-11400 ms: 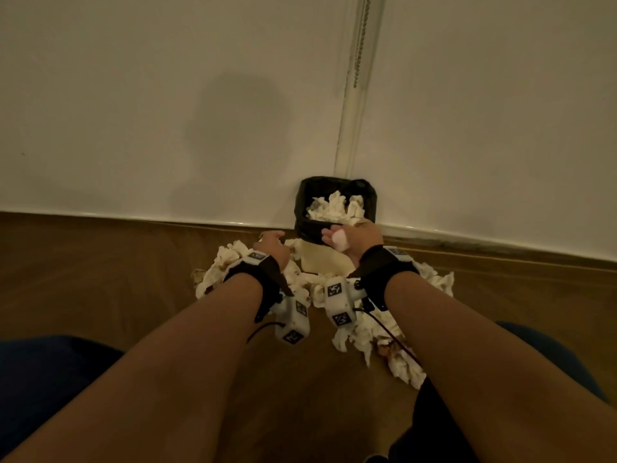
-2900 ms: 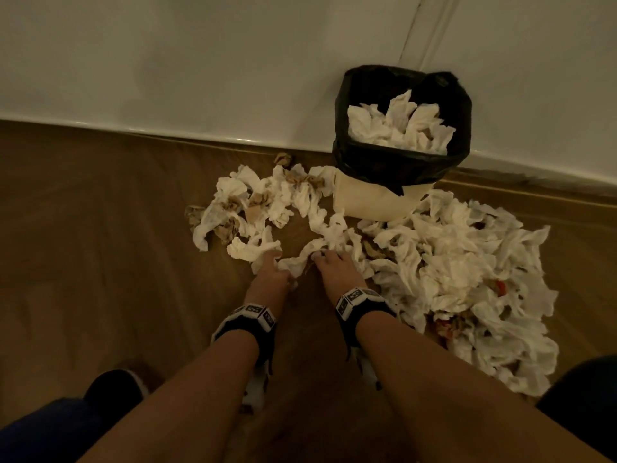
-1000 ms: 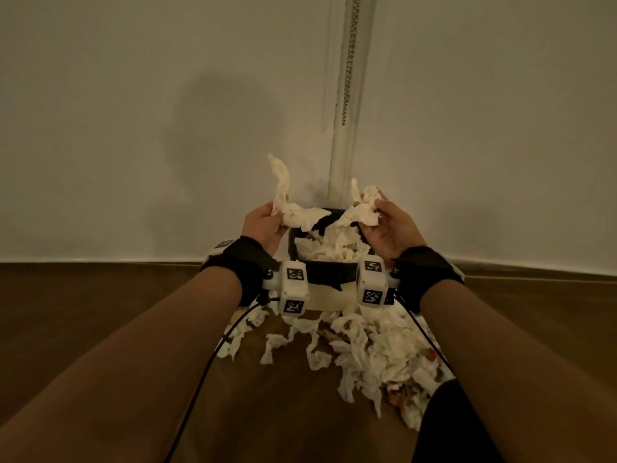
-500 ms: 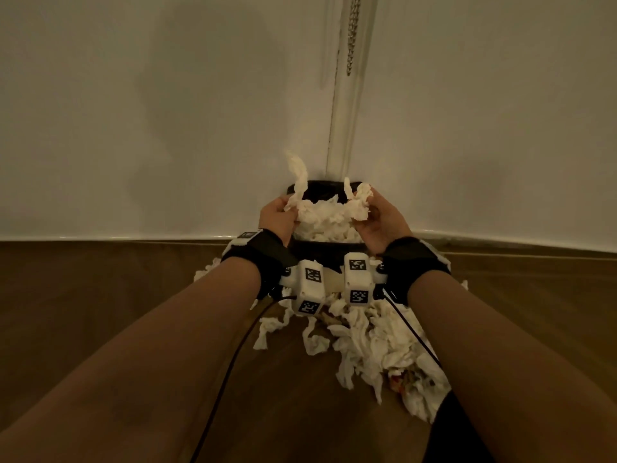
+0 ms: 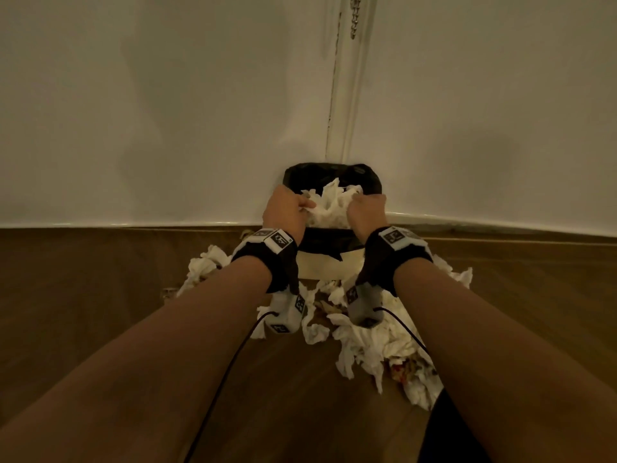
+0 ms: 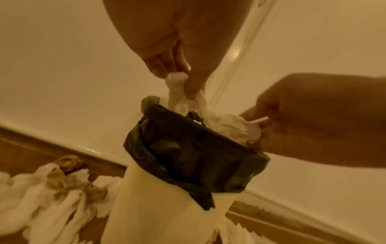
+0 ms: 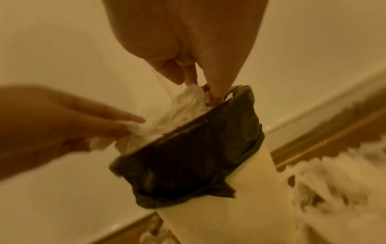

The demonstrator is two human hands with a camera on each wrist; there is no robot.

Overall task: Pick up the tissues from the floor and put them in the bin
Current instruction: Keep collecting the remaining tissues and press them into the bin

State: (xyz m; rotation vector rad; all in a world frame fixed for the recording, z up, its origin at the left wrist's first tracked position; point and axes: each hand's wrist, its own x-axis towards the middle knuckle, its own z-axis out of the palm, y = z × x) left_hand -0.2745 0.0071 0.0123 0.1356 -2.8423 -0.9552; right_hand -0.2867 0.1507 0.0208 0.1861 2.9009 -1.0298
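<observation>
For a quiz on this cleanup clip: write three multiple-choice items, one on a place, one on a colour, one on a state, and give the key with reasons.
1. Where does the cream plastic bin stand?
A. against the white wall
B. in the middle of the room
C. on a shelf

2. What colour is the crinkled plastic bin liner?
A. blue
B. black
C. white

3. What is the left hand doing?
A. lying flat on the wooden floor
B. gripping the liner's rim
C. pinching a crumpled white tissue over the bin's mouth

Key: 1 A, the head view shows the bin on the floor right by the wall's base. 2 B, the liner folded over the rim is black in all views. 3 C, the left wrist view shows fingers and thumb closed on the tissue above the opening, while the right hand holds tissue at the far rim.
</observation>
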